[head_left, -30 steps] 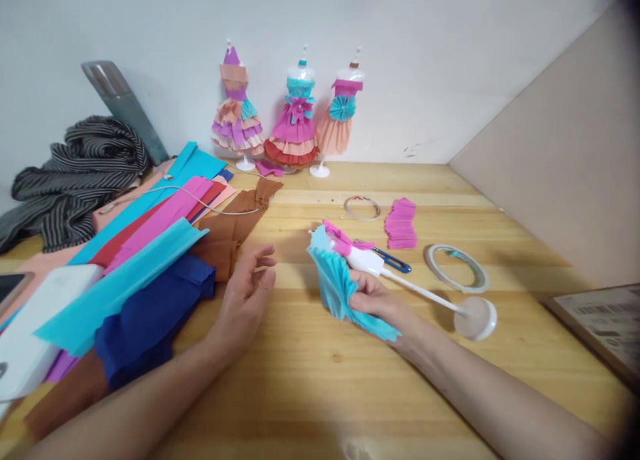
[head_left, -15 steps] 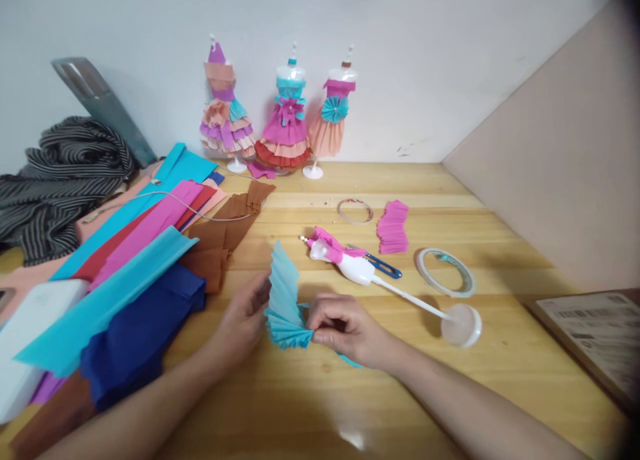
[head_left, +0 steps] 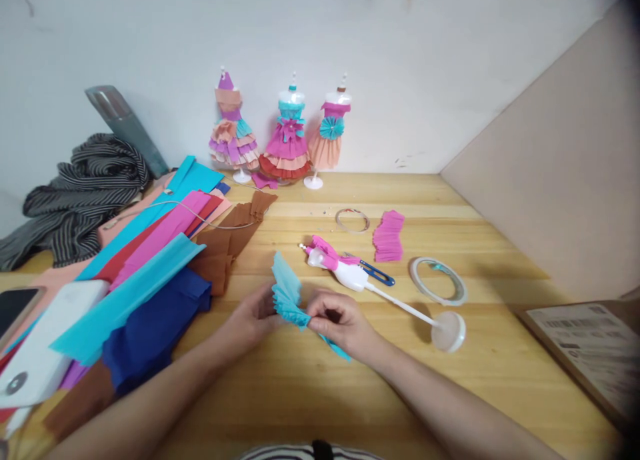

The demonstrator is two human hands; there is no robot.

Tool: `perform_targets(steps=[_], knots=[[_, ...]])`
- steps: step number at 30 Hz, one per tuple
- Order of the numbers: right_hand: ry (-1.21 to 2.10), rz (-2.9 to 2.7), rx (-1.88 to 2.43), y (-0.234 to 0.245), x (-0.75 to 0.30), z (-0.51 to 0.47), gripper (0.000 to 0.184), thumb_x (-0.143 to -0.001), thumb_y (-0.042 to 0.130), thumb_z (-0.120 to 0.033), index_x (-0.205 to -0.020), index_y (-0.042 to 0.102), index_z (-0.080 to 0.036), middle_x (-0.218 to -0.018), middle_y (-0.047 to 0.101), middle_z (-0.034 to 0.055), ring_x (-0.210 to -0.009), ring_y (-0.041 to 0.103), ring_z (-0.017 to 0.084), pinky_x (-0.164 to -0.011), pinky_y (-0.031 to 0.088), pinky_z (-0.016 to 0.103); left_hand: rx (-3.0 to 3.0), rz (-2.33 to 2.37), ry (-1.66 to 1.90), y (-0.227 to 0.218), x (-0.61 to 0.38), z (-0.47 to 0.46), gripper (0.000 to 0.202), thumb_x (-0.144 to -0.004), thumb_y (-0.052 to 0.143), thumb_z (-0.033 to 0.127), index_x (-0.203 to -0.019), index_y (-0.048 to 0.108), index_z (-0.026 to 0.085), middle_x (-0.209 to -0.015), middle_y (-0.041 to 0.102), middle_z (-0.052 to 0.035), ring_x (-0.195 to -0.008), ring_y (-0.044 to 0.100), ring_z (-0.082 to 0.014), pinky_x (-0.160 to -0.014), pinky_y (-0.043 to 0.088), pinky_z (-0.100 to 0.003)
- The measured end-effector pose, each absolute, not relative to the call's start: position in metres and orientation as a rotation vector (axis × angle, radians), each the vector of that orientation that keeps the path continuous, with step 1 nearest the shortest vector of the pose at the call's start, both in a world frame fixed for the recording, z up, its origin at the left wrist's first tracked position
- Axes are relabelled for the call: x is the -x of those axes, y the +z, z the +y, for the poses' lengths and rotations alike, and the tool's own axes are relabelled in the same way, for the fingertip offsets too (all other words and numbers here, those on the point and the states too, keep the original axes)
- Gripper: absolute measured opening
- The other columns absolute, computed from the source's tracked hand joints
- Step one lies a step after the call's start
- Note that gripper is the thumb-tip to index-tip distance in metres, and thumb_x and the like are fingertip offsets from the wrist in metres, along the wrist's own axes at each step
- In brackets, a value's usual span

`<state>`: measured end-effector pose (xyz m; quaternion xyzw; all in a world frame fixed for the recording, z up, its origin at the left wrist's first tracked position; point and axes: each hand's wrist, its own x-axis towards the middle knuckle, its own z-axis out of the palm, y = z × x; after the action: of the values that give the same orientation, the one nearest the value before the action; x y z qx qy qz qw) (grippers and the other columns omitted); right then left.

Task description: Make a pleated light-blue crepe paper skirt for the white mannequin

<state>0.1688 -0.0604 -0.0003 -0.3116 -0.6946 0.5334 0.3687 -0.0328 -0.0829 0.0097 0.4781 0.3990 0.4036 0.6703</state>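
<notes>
A pleated strip of turquoise crepe paper (head_left: 289, 301) is held above the table between my two hands. My right hand (head_left: 345, 323) pinches its gathered edge between thumb and fingertips, and a tail of the strip shows below that hand. At the strip's left end is my left hand (head_left: 254, 319), its thumb against the folds; its other fingers are partly hidden behind the paper. Just beyond my right hand, a small white mannequin (head_left: 351, 275) lies on its side with pink paper round its chest. A blue-handled cutter (head_left: 379, 272) lies beside it.
Crepe paper sheets (head_left: 150, 300), a white device (head_left: 55, 340) and a striped cloth (head_left: 95, 187) crowd the left. Dressed mannequins (head_left: 290, 140) stand by the wall. A tape roll (head_left: 416, 283), wire ring (head_left: 353, 229), pleated pink piece (head_left: 389, 237) and cardboard box (head_left: 570, 340) are rightward.
My left hand has moved in toward the right hand, and the turquoise strip's folds are bunched closer together. The camera view has shifted slightly.
</notes>
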Motion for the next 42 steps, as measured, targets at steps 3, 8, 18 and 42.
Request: perform_targets(steps=[3,8,18,42], knots=[[1.326,-1.747,0.827,0.001,-0.168,-0.060,0.036,-0.082,0.062,-0.050,-0.069,0.064,-0.017,-0.062,0.050,-0.0005,-0.056,0.043,0.012,-0.052,0.034,0.025,-1.112,0.889,0.838,0.009,0.030,-0.083,0.032,-0.073,0.073,0.038,-0.094,0.063,0.017,-0.095,0.068,-0.0058,-0.092,0.062,-0.0203,-0.088,0.047,-0.035],[1.338,-1.705,0.823,0.000,-0.166,-0.058,0.039,-0.080,0.062,-0.054,-0.066,0.062,-0.017,-0.060,0.052,0.0003,-0.056,0.045,0.012,-0.052,0.035,0.026,-1.135,0.978,0.835,0.012,0.022,-0.083,0.040,-0.071,0.069,0.054,-0.078,0.062,0.015,-0.075,0.065,-0.0029,-0.068,0.060,-0.0151,-0.066,0.050,-0.028],[1.249,-1.739,0.927,0.008,-0.171,-0.055,0.030,-0.085,0.060,-0.043,-0.069,0.057,-0.017,-0.057,0.048,-0.0029,-0.050,0.041,0.010,-0.048,0.033,0.023,-1.007,1.279,1.117,0.017,0.019,-0.080,0.041,-0.073,0.068,0.046,-0.098,0.060,0.013,-0.066,0.057,0.0024,-0.048,0.050,-0.0088,-0.044,0.041,-0.021],[0.259,-2.589,0.656,0.017,-0.177,-0.055,0.027,-0.093,0.045,-0.018,-0.072,0.061,-0.018,-0.069,0.056,0.0049,-0.073,0.041,0.019,-0.068,0.032,0.033,-2.504,1.329,0.895,0.024,0.040,-0.088,0.024,-0.093,0.043,0.021,-0.087,0.066,0.016,-0.076,0.065,-0.0067,-0.072,0.055,-0.0173,-0.069,0.045,-0.030]])
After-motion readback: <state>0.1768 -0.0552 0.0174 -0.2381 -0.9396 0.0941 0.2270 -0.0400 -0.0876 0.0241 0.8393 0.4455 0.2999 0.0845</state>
